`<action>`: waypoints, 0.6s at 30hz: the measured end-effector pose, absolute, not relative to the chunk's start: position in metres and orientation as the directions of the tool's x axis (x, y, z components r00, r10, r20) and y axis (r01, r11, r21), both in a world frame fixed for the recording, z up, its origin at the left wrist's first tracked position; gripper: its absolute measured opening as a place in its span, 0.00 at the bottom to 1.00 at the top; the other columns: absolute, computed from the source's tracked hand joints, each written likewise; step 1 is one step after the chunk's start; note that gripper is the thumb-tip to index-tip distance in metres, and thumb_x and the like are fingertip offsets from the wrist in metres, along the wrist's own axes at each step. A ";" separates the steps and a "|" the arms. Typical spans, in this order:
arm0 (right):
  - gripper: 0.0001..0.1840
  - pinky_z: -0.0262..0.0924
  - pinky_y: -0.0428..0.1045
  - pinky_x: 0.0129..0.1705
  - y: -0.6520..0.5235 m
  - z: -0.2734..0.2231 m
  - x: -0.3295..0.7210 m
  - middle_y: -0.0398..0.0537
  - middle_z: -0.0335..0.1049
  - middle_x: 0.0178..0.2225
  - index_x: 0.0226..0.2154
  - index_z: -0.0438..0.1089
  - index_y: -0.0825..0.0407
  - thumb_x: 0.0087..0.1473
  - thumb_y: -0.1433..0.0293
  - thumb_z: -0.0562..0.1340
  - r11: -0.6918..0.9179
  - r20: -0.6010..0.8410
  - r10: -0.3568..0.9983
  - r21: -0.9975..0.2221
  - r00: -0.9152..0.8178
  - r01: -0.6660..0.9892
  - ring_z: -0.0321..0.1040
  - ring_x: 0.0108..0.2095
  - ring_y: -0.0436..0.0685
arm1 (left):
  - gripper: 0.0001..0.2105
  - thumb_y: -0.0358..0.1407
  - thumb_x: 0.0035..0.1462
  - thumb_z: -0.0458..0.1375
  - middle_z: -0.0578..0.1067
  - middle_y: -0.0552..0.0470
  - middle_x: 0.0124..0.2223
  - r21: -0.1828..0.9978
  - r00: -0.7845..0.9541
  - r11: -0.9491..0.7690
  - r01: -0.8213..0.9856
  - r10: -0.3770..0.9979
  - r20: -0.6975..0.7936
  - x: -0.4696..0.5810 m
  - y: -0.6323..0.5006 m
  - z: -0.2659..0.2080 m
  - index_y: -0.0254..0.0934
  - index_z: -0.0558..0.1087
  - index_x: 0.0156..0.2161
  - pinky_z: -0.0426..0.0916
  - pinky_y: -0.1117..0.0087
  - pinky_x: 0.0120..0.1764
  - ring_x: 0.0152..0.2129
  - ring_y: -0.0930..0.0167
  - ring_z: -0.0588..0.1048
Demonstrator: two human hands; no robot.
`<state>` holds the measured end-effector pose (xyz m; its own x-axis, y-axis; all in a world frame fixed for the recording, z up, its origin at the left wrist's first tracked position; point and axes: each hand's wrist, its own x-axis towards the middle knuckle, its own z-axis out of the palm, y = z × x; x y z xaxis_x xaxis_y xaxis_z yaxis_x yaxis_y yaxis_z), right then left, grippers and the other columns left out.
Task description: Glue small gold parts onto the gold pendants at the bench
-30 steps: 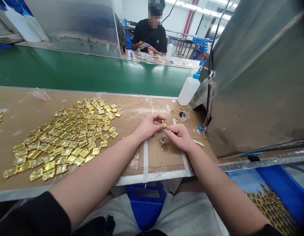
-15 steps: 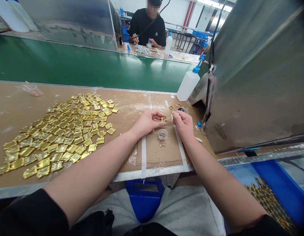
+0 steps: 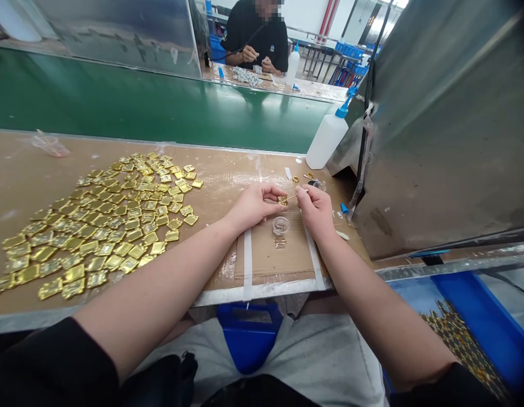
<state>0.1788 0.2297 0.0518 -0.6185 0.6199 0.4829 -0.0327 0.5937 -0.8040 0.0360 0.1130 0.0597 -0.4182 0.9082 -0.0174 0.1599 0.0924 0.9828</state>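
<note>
At the near edge of a brown-covered bench (image 3: pixel 221 164), head view, items as follows.

Left hand (image 3: pixel 262 204): narrow pinch, thumb and fingers holding a small gold piece (image 3: pixel 282 200) raised above the bench. Right hand (image 3: pixel 316 212): closed grip on a thin pale stick (image 3: pixel 291 197), its tip at the gold piece; contact too small to tell.

Small clear cup (image 3: pixel 281 226): one, nearer the person than the gold piece, standing on a cardboard sheet (image 3: pixel 270 267) with a white tape strip (image 3: pixel 247 263) along its left side and another along its right.

Flat gold pieces (image 3: pixel 113 226): many, spread over the bench left of the hands, some overlapping. Crumpled clear plastic (image 3: pixel 52 146): one, beyond them, far left.

White bottle (image 3: pixel 327 141), blue nozzle: one, upright, beyond the right hand. Gold rings (image 3: pixel 296 179): two visible, near the bottle's base. Blue cap-like bit (image 3: pixel 344 208): one, right of the right hand.

Blue crate (image 3: pixel 477 305): below the bench, right, gold-coloured parts inside.

Green surface (image 3: pixel 117 102): beyond the bench. Co-worker (image 3: pixel 257 37) in black: across it, both hands raised above a pale heap (image 3: pixel 247 76).
</note>
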 end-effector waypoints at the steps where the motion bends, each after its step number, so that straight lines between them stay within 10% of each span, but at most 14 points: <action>1: 0.26 0.47 0.49 0.31 0.230 0.051 0.179 0.38 0.51 0.21 0.20 0.53 0.49 0.66 0.58 0.59 0.594 0.485 0.621 -0.804 -0.615 -0.035 0.49 0.24 0.50 | 0.16 0.31 0.53 0.72 0.80 0.48 0.38 0.982 -0.419 0.092 0.163 0.908 -0.016 0.036 0.113 0.059 0.32 0.80 0.47 0.62 0.79 0.16 0.17 0.81 0.67; 18: 0.24 0.44 0.50 0.31 0.232 0.048 0.178 0.37 0.48 0.22 0.21 0.52 0.49 0.67 0.61 0.59 0.650 0.544 0.596 -0.759 -0.590 -0.043 0.47 0.25 0.50 | 0.18 0.35 0.53 0.72 0.81 0.45 0.41 0.977 -0.417 0.109 0.183 0.909 -0.023 0.033 0.115 0.053 0.33 0.81 0.49 0.65 0.77 0.17 0.18 0.80 0.69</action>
